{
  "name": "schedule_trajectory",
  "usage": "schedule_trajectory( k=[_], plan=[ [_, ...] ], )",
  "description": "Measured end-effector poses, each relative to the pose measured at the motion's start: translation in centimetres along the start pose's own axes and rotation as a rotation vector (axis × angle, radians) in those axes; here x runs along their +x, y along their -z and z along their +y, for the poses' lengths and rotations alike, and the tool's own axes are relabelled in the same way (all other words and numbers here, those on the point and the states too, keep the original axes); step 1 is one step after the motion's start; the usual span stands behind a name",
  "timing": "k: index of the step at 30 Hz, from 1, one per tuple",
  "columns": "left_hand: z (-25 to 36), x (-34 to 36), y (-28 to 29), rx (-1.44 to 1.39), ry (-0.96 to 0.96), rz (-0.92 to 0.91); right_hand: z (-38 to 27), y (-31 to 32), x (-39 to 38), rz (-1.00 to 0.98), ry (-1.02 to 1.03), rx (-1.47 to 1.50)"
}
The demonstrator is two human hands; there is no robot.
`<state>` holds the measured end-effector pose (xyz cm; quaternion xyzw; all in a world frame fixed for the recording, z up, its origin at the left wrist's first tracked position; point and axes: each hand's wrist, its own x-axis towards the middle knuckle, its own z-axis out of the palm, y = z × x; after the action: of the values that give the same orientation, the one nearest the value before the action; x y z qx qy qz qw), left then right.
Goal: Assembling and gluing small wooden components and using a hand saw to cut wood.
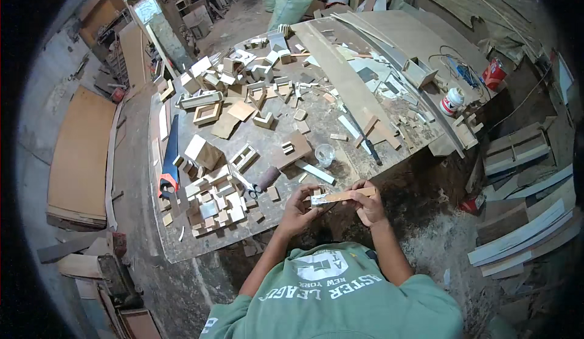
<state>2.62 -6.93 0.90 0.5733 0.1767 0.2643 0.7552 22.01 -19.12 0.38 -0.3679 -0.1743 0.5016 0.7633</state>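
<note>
Close to my body, at the table's front edge, my left hand [297, 214] is closed on a small wooden piece [317, 200] with a pale face. My right hand [369, 209] grips a flat, tan wooden strip [348, 195] between thumb and fingers. The strip's left end meets or overlaps the small piece; I cannot tell which. Whitish stuff shows where they come together. Just beyond my hands, a clear plastic cup [325, 154] stands on the worktable [267, 147]. Beside it lie a brown board [291, 149] and a pale strip [314, 172].
Scissors [248, 187] and a dark brown roll [267, 179] lie left of my hands, among many wood blocks. A handsaw [170, 156] rests along the left edge. Long boards [347, 77] cross the right side, near a white bottle [451, 101] and a red can [493, 74].
</note>
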Motion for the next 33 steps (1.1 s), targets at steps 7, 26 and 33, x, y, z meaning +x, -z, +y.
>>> schedule_trajectory(
  k=[7,26,33],
  plan=[
    [0.8,0.1,-0.3,0.135,0.044,-0.016,0.2,0.6,-0.1,0.015,-0.009,-0.028],
    [0.5,0.4,-0.2,0.133,-0.025,0.013,-0.5,0.7,0.0,0.046,0.055,-0.074],
    [0.4,0.5,0.6,0.075,0.020,0.026,-1.4,1.7,-0.2,0.093,0.056,-0.063]
  ],
)
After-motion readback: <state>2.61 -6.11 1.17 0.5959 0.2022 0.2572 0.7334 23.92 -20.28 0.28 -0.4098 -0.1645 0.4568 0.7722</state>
